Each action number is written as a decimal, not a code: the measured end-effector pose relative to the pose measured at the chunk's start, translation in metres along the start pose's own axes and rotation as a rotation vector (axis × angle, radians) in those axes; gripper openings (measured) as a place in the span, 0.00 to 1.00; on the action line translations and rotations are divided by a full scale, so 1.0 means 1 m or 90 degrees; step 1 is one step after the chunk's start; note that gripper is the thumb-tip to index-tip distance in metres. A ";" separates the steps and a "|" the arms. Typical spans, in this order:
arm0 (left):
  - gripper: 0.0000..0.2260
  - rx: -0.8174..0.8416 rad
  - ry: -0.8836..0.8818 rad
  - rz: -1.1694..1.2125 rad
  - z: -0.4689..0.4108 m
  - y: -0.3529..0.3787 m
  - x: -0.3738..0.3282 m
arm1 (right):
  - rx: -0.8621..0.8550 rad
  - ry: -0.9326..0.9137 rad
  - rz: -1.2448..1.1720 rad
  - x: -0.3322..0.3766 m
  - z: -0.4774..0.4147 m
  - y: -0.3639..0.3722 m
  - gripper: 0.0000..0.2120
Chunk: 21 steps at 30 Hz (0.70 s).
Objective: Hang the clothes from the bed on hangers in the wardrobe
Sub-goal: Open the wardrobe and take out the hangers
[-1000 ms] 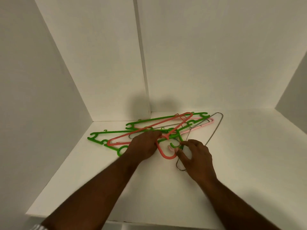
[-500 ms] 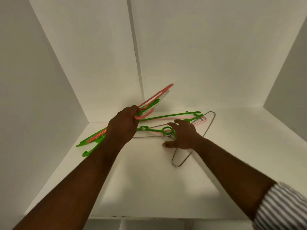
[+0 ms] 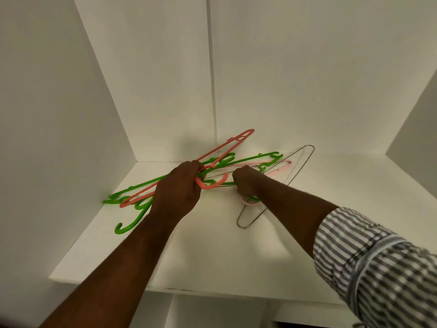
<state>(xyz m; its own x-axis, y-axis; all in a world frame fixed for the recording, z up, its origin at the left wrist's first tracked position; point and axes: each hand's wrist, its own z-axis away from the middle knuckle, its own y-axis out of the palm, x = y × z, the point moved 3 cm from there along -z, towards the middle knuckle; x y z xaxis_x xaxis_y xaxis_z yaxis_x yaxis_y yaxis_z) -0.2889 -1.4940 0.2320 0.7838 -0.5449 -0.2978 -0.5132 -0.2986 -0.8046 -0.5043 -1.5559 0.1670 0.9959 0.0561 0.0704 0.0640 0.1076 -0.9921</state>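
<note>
Hands point(image 3: 176, 188) point(image 3: 244, 183) now closer together among shelf's point(image 3: 212, 256) hangers point(image 3: 209, 186)

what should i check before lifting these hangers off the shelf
1. grip: left hand holds red hanger and green hanger: ok
2. red hanger's hook clear of the rest: cannot tell, it crosses green plastic
3. right hand grips second green hanger: ok
4. wire hanger untangled: cannot tell, pink hanger overlaps it
5. room above shelf: ok
</note>
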 end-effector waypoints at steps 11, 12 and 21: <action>0.11 -0.011 -0.002 0.015 -0.003 -0.004 -0.003 | -0.098 -0.011 0.009 0.003 0.033 -0.032 0.12; 0.12 -0.019 0.001 0.024 -0.003 -0.004 -0.004 | -0.114 0.010 -0.017 0.000 0.036 -0.038 0.10; 0.10 -0.104 0.058 0.109 -0.001 -0.014 -0.030 | -0.214 0.183 -0.144 -0.044 0.095 -0.085 0.09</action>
<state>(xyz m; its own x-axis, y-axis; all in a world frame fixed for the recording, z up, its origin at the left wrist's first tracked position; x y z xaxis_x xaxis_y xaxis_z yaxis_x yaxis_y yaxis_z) -0.3054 -1.4747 0.2530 0.6498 -0.6643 -0.3695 -0.6912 -0.3142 -0.6508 -0.5598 -1.4733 0.2576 0.9291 -0.2124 0.3028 0.2499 -0.2429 -0.9373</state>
